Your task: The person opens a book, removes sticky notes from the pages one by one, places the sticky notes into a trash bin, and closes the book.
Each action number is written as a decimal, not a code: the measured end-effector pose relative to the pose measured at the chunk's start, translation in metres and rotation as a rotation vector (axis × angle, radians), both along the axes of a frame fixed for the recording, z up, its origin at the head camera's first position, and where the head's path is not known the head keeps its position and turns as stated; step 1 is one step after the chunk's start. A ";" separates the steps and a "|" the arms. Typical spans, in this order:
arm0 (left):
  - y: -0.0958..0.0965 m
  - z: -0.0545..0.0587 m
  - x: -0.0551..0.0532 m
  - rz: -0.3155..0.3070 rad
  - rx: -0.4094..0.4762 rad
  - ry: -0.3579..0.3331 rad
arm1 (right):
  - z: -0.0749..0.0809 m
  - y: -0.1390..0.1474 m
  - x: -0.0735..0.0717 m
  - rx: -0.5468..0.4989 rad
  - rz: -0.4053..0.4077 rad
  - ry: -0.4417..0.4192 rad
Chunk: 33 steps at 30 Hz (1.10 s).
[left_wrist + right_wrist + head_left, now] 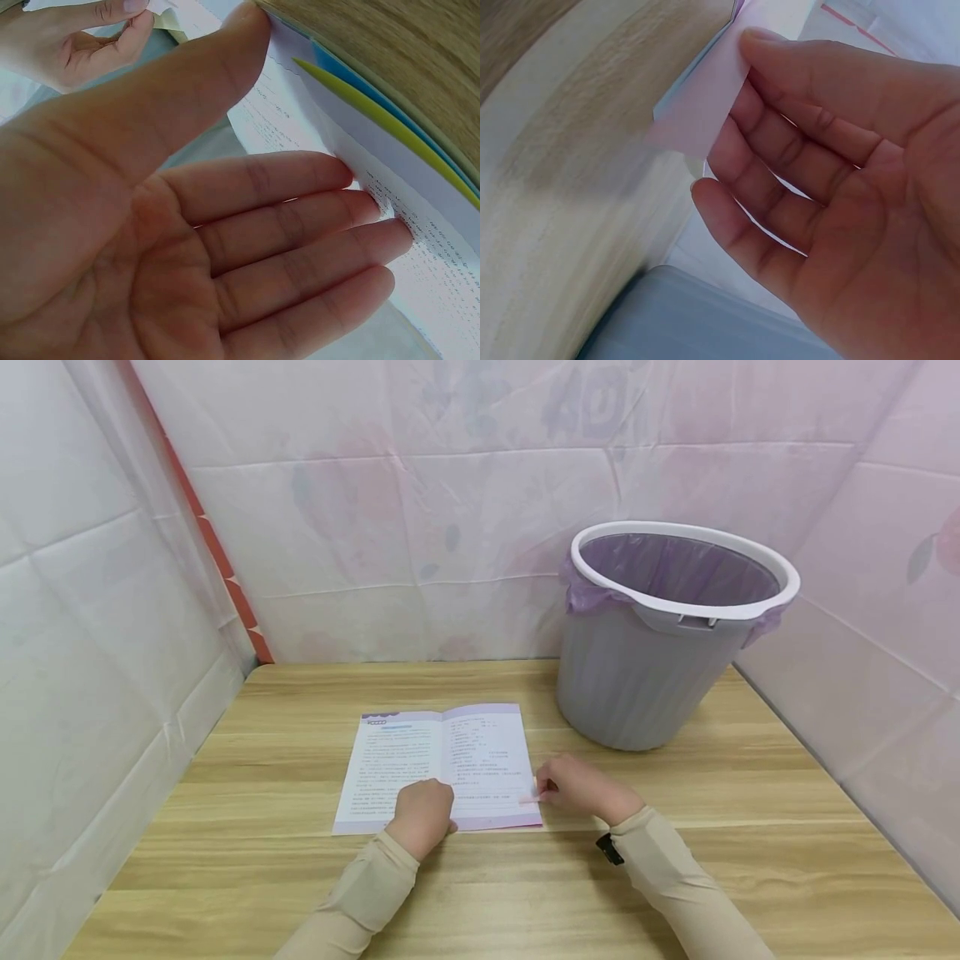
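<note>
A booklet (487, 768) with printed text lies spread flat on the table, purple bands along its page edges. My left hand (423, 810) rests at its lower middle. In the left wrist view the fingers (300, 255) are nearly straight, their tips on the printed page, and the thumb reaches the lower edge. At the right page's lower right edge, my right hand (573, 787) pinches a pale pink piece of paper (705, 112) between thumb and fingers. I cannot tell whether this piece is a loose slip or a page corner.
A grey bin (637, 668) with a white rim and purple liner stands at the table's back right. Wood-grain table surface (247, 760) surrounds the booklet. Pale patterned sheets (465, 527) hang behind and at both sides.
</note>
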<state>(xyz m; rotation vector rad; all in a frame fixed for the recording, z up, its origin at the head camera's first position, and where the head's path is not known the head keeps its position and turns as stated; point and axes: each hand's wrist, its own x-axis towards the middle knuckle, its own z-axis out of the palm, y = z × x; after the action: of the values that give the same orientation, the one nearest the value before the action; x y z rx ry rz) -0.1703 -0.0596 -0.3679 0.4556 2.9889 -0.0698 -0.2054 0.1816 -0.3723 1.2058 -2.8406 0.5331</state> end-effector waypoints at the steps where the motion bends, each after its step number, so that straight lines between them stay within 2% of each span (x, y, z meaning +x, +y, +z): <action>1: 0.000 0.000 0.000 0.000 -0.001 -0.002 | 0.000 0.000 0.000 -0.001 0.001 -0.004; 10: -0.001 0.001 0.001 0.000 0.009 -0.005 | 0.004 0.005 -0.003 -0.005 -0.052 -0.120; 15: -0.001 0.001 0.000 0.000 0.014 -0.011 | 0.011 0.013 -0.005 -0.041 -0.086 -0.140; 21: -0.001 0.000 0.000 -0.005 0.003 -0.003 | 0.030 0.019 -0.001 -0.095 -0.126 -0.145; 26: 0.000 -0.001 0.001 -0.007 -0.003 -0.006 | 0.052 0.024 0.009 -0.227 -0.114 -0.158; 28: 0.000 -0.001 0.001 -0.009 -0.004 -0.003 | 0.064 0.026 0.014 -0.296 -0.104 -0.135; 30: -0.001 -0.002 0.002 -0.009 -0.004 0.000 | 0.078 0.026 0.019 -0.364 -0.083 -0.054; 32: -0.001 -0.002 0.002 -0.007 -0.003 0.003 | 0.096 0.027 0.023 -0.429 -0.055 0.094; 33: -0.001 -0.002 0.002 -0.008 -0.004 0.005 | 0.107 0.027 0.025 -0.452 -0.044 0.201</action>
<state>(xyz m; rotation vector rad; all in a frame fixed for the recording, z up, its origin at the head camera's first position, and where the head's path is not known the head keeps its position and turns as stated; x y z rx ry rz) -0.1681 -0.0608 -0.3701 0.4675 2.9913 -0.0781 -0.1807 0.2088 -0.2654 1.0404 -2.3929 0.9290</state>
